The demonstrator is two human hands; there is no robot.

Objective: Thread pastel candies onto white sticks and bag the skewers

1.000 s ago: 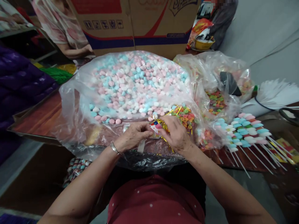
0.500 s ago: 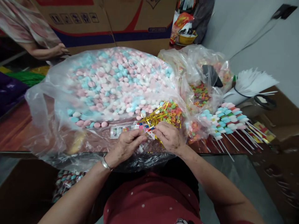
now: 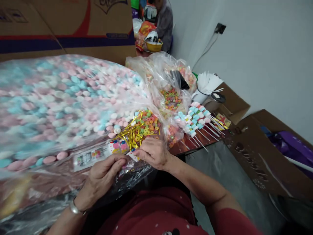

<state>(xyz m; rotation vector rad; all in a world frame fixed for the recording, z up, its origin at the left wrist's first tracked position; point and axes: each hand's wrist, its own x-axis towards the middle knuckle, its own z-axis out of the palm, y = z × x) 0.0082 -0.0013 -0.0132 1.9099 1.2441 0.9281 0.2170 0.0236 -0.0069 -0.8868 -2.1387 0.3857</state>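
Thumb and fingers of my left hand (image 3: 104, 174) are pinched at the edge of a small clear packet, whose details are blurred. My right hand (image 3: 155, 154) is closed on a small printed packet (image 3: 133, 156) with white, red and blue parts. Gold twist ties (image 3: 134, 133) lie just beyond my fingers, beside colourful ring candies (image 3: 150, 125). A large clear bag of pink, blue and white candies (image 3: 73, 94) spreads to the left. Printed packets (image 3: 91, 157) lie flat on the plastic near my left hand.
Marshmallow skewers (image 3: 197, 117) lie at the table's right edge, near white sticks (image 3: 207, 83). Bags of ring candies (image 3: 171, 94) stand behind. A large carton (image 3: 97, 49) is at the back; another open box (image 3: 254, 156) is at the right. A person (image 3: 165, 26) is far back.
The view has swung to the right, so the table's things appear further left and the right box shows. My hands are slightly further apart, with the packet still between them.
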